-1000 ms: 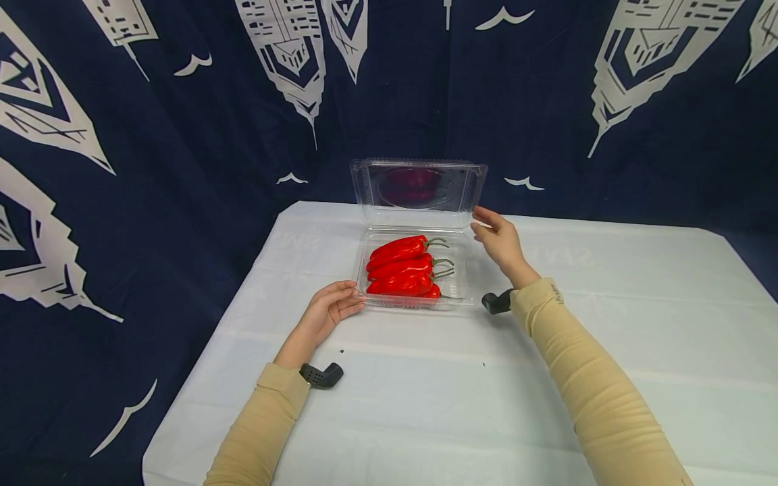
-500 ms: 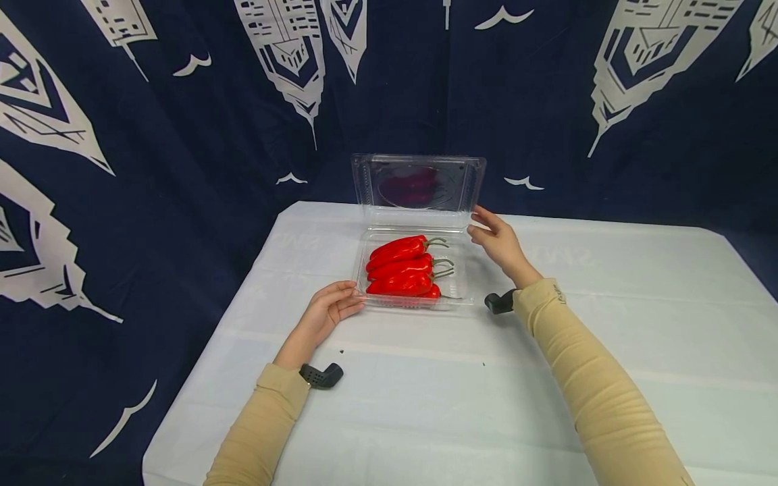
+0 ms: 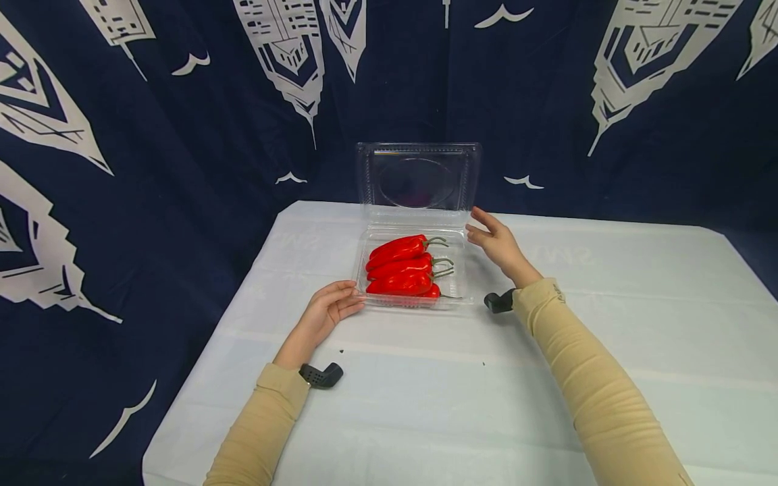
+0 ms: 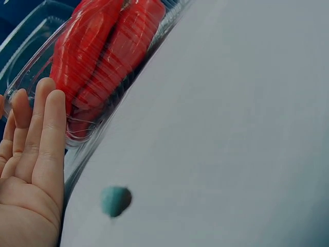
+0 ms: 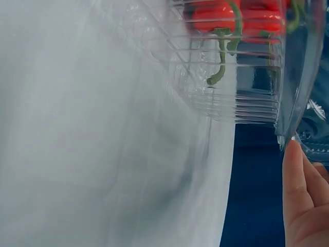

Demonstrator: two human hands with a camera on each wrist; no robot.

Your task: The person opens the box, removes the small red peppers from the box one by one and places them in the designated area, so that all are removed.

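A clear plastic clamshell container [image 3: 467,270] stands on the table with its lid [image 3: 419,177] raised behind the base. Several red peppers [image 3: 401,266] with green stems lie in the base, stems to the right. My left hand [image 3: 328,309] is at the base's front left corner, its straight fingers touching the side; in the left wrist view this hand [image 4: 36,149] has its fingers extended beside the container wall. My right hand [image 3: 501,244] is at the back right corner near the hinge. In the right wrist view a fingertip of the right hand [image 5: 306,193] meets the rim's corner.
The table [image 3: 425,405] has a white cover, with a few tiny dark specks near the left wrist. A dark blue curtain [image 3: 425,81] with white printed buildings hangs behind and to the left. Both wrists carry black wrist devices [image 3: 322,375].
The lid has swung further back and up, and the peppers' reflection in it has faded. My right hand has shifted very slightly left; the left hand has stayed in place.
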